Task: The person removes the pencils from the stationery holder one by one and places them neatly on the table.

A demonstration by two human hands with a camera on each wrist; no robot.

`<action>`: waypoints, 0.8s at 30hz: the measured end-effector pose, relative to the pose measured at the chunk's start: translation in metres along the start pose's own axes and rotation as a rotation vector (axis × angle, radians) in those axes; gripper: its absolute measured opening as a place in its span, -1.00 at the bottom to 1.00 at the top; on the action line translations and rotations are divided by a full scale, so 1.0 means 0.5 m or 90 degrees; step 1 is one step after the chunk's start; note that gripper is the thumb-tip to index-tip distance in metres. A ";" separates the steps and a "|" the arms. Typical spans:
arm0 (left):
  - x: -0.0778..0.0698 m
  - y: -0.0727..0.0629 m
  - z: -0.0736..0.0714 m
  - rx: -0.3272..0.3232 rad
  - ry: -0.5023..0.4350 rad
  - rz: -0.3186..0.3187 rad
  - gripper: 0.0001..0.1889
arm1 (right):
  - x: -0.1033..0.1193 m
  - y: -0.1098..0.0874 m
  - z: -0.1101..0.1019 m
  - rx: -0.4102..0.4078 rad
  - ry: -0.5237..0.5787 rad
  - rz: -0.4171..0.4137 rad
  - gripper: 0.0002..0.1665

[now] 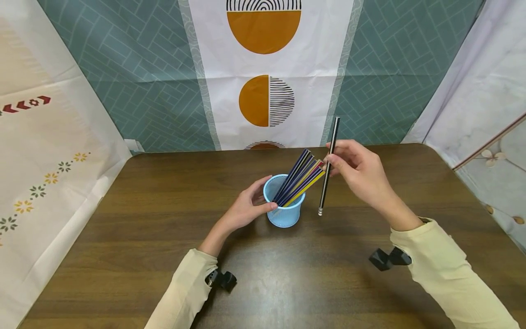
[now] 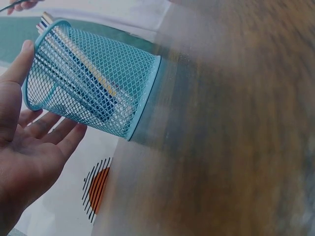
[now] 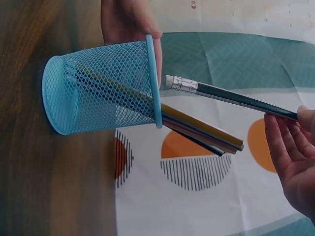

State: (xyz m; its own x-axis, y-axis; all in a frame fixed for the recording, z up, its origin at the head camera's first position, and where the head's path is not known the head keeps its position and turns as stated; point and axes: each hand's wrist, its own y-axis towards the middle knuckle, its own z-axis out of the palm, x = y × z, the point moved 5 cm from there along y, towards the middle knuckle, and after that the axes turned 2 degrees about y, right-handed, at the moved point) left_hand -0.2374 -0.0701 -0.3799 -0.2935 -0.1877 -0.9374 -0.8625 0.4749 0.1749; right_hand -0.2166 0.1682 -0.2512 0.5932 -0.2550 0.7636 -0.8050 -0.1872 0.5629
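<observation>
A light-blue mesh pencil cup (image 1: 284, 217) stands upright on the table, with several dark and yellow pencils (image 1: 305, 186) leaning to the right inside it. My left hand (image 1: 245, 205) holds the cup near its rim, thumb at the front and fingers round the left side. To the right of the cup, my right hand (image 1: 359, 169) pinches a black-and-white striped pencil (image 1: 324, 187) between thumb and fingers. That pencil hangs nearly upright, its white eraser end down. In the right wrist view its eraser (image 3: 170, 82) shows close to the cup's rim (image 3: 154, 81).
The brown wooden table (image 1: 164, 228) runs back to a hanging cloth (image 1: 144, 77) with a teal pattern and orange circles. Pale cloths hang on the left (image 1: 49, 137) and right (image 1: 481, 114). A black wrist camera (image 1: 222, 279) sits on each sleeve.
</observation>
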 end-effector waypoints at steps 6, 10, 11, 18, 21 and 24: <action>0.000 0.000 0.001 0.002 0.000 -0.005 -0.24 | -0.013 -0.004 -0.015 -0.011 0.006 0.004 -0.78; 0.000 0.000 0.002 0.003 -0.008 -0.007 -0.26 | -0.023 -0.007 -0.026 -0.019 0.014 0.022 -0.82; -0.001 0.000 0.002 0.003 -0.012 -0.005 -0.26 | -0.026 -0.007 -0.029 -0.021 0.018 0.029 -0.83; -0.004 -0.002 0.003 0.002 -0.029 0.013 -0.26 | -0.043 -0.015 -0.043 -0.021 0.020 0.068 -0.81; -0.004 -0.002 0.003 0.002 -0.031 0.013 -0.26 | -0.055 -0.018 -0.046 -0.020 0.014 0.089 -0.80; -0.002 -0.001 0.003 0.002 -0.031 0.008 -0.27 | -0.071 -0.021 -0.047 -0.019 0.014 0.116 -0.77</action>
State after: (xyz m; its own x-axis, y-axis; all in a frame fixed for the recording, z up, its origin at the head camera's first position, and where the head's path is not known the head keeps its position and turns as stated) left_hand -0.2360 -0.0687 -0.3794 -0.2835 -0.1402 -0.9487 -0.8575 0.4800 0.1853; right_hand -0.2293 0.2016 -0.2768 0.4376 -0.2616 0.8603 -0.8990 -0.1109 0.4236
